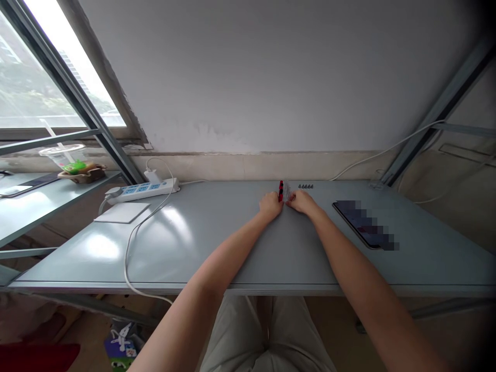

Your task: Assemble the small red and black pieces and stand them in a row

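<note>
At the far left, a window (23,77) stands above a side shelf (34,206), which bears a flat dark device (42,182) and a clear cup (64,154) with a straw, set in a brown holder (83,175). On the desk (217,248), a white power strip (147,190) lies near the back, a plug at its left end and a white charger (153,175) at its rear edge; a white pad (122,212) lies just in front. A white cable (134,235) runs past the pad and over the front edge. Near the back, right of the middle, the person's left hand (271,206) touches a red-and-black strip (281,191). Just beside it is a small pale piece (287,191), with the right hand (303,201) at its right side, fingers bent. The hands are close but apart; whether either grips firmly, one cannot tell. Behind the right hand sits a row of small dark bits (306,186). Farther right lies a phone (356,227), partly blurred out, and a pale cord (368,155) climbs toward the frame post (411,134).
</note>
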Demonstrator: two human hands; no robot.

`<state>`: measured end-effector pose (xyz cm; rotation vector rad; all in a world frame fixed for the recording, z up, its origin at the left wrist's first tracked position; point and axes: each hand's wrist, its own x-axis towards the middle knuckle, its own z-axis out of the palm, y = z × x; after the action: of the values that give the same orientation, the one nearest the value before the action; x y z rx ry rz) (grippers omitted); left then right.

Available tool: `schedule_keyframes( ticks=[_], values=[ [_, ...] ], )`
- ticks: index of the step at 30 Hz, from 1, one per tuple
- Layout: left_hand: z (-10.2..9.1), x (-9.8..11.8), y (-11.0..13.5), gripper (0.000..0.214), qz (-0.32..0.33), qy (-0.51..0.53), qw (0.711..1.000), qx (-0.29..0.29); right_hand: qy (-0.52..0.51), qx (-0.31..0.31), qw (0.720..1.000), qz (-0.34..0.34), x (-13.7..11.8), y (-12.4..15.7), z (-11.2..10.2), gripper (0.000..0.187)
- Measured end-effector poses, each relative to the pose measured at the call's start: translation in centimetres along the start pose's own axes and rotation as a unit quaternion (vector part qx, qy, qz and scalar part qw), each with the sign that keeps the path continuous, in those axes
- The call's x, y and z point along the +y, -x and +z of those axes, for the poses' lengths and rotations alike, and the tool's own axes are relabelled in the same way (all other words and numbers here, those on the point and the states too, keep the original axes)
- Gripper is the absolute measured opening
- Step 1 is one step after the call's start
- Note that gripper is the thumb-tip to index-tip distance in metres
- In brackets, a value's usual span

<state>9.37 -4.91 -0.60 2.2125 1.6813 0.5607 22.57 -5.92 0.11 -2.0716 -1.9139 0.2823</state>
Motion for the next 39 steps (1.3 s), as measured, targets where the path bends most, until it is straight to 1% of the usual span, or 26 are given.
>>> schedule_keyframes(
  ticks=[4,7,10,14,16,19,22,25,31,35,39],
  values=[
    [-0.1,0.1,0.1,0.024,0.002,-0.015,1.000,0.010,0.006,0.008,1.000,-0.004,0.0,0.0,0.0,0.017],
    [-0.3,0.1,0.5,0.028,0.022,-0.044,0.999,0.016,0.010,0.009,1.000,-0.009,0.0,0.0,0.0,0.017],
    [-0.6,0.1,1.3,0.036,0.066,-0.081,0.994,0.039,0.014,0.010,1.000,-0.008,0.0,-0.1,0.1,0.017],
    [-0.9,-0.2,2.3,0.036,0.145,-0.131,0.978,0.068,0.018,0.006,1.000,-0.007,0.1,-0.2,0.2,0.017],
    [-1.1,-0.4,2.6,0.035,0.176,-0.152,0.970,0.073,0.019,0.006,1.000,-0.005,0.0,-0.2,0.2,0.018],
    [-1.6,-0.7,2.7,0.031,0.196,-0.169,0.964,0.066,0.018,0.004,1.000,0.002,-0.1,-0.1,0.2,0.018],
    [-2.1,-1.0,2.6,0.027,0.190,-0.163,0.966,0.067,0.018,0.002,1.000,0.008,-0.2,0.0,0.2,0.019],
    [-2.4,-1.4,2.6,0.022,0.168,-0.139,0.973,0.079,0.021,0.003,1.000,0.012,-0.3,0.0,0.2,0.019],
    [-2.3,-3.0,3.1,0.018,0.096,-0.022,0.991,0.092,0.018,0.004,1.000,0.006,-0.4,0.4,-0.1,0.020],
    [-2.9,-3.9,2.9,0.018,0.068,0.052,0.990,0.114,0.029,0.009,1.000,0.005,-0.8,0.7,-0.4,0.019],
    [-3.4,-4.1,2.6,0.016,0.053,0.092,0.988,0.112,0.045,0.028,0.999,0.001,-1.4,0.9,-0.8,0.019]
  ],
)
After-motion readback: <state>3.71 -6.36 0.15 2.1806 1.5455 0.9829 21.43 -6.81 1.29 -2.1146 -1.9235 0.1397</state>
